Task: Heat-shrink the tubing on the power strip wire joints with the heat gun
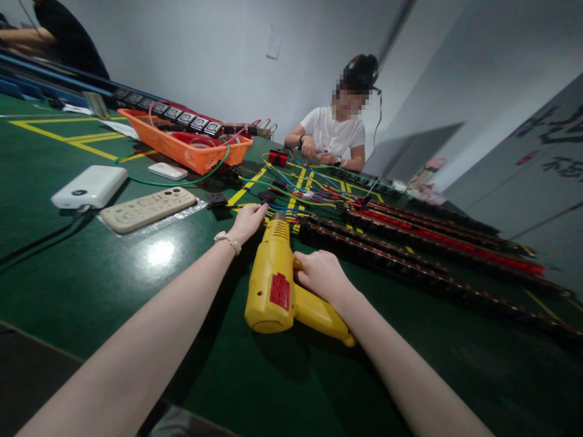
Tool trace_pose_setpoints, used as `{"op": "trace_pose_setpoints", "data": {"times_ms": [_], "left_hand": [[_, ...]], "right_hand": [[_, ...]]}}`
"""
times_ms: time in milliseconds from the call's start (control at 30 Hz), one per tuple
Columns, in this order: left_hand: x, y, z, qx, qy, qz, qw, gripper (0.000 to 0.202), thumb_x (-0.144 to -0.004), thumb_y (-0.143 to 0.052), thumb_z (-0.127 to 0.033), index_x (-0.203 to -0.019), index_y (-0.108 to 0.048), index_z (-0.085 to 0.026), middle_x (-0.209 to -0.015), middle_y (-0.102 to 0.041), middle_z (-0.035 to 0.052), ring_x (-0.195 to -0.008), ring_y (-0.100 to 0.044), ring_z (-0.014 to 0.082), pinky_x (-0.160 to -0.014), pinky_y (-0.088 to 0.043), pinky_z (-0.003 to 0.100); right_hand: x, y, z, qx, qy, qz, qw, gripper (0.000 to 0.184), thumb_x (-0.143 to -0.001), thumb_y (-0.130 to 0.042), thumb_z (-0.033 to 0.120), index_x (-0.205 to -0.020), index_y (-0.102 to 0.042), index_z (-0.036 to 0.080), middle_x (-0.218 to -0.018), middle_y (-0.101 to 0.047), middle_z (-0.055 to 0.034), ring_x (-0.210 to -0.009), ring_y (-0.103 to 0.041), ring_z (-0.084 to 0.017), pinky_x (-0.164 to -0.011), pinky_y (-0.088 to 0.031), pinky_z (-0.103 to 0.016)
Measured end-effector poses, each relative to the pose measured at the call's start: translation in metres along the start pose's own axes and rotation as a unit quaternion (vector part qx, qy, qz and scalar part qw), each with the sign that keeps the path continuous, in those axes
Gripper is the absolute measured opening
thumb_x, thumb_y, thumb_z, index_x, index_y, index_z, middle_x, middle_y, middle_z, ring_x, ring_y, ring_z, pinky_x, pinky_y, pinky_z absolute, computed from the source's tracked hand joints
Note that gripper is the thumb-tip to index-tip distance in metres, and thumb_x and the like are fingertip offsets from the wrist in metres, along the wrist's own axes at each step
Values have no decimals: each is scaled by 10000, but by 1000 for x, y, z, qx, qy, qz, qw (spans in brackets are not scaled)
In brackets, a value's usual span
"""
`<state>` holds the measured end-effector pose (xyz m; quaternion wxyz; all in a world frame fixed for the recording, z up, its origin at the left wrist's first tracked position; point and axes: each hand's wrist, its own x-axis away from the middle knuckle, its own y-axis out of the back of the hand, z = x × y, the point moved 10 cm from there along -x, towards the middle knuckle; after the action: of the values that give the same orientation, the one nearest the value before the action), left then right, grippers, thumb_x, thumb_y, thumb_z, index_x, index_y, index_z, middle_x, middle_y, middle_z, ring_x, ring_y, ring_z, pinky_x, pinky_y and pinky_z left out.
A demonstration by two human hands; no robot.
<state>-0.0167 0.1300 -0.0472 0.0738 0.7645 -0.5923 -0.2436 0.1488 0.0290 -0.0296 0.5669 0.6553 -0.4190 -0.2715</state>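
Observation:
A yellow heat gun [269,279] with a red label lies on its side in the air over the green table, its nozzle facing away from me. My right hand [324,276] is closed around its handle, fingers near the trigger. Just left of the nozzle, my left hand [249,223] pinches thin wires [291,212]; its fingertips partly hide them. The wires run to long dark strips [387,258] with coppery edges on the right. A small black connector [217,200] lies left of my fingers, and more coloured wires [314,191] spread beyond them.
An orange basket [200,159] holds red wire and parts. A white power bank [91,185] with a black cable, a beige phone case [148,209] and a small white object [167,171] lie left. Across the table sits a co-worker [334,130]; another person [68,36] is far left.

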Motion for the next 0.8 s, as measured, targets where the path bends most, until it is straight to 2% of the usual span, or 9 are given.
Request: {"op": "trace_pose_setpoints", "data": {"times_ms": [167, 333, 567, 800], "left_hand": [[0, -3, 0, 19, -1, 12, 1000, 517, -820, -330, -522, -561, -484, -102, -515, -502, 28, -471, -448, 63, -511, -313, 174], [1, -3, -1, 20, -4, 12, 1000, 525, -820, -326, -527, -565, -492, -99, -496, -493, 28, -461, -453, 62, -508, -321, 171], [1, -2, 0, 17, -2, 5, 1000, 511, -821, -333, -510, -563, -496, -100, -507, -511, 31, -472, -465, 66, -518, -323, 169], [6, 0, -5, 6, 9, 7, 1000, 516, -828, -333, -479, -526, -507, -98, -499, -521, 40, -475, -475, 71, -529, -330, 177]], "right_hand": [[14, -7, -20, 5, -21, 14, 1000, 283, -804, -348, 320, -997, -539, 239, -898, -609, -25, -829, -564, -140, -727, -314, -223], [26, -12, -35, 9, -36, 17, 999, 287, -819, -332, 319, -988, -540, 214, -871, -612, -27, -809, -559, -133, -769, -291, -245], [27, -10, -34, 8, -32, 5, 999, 286, -808, -353, 287, -975, -556, 173, -834, -609, -49, -761, -538, -90, -811, -265, -254], [24, -4, -28, 7, -35, -1, 999, 280, -799, -366, 275, -971, -567, 184, -834, -609, -41, -768, -540, -87, -807, -264, -252]]}}
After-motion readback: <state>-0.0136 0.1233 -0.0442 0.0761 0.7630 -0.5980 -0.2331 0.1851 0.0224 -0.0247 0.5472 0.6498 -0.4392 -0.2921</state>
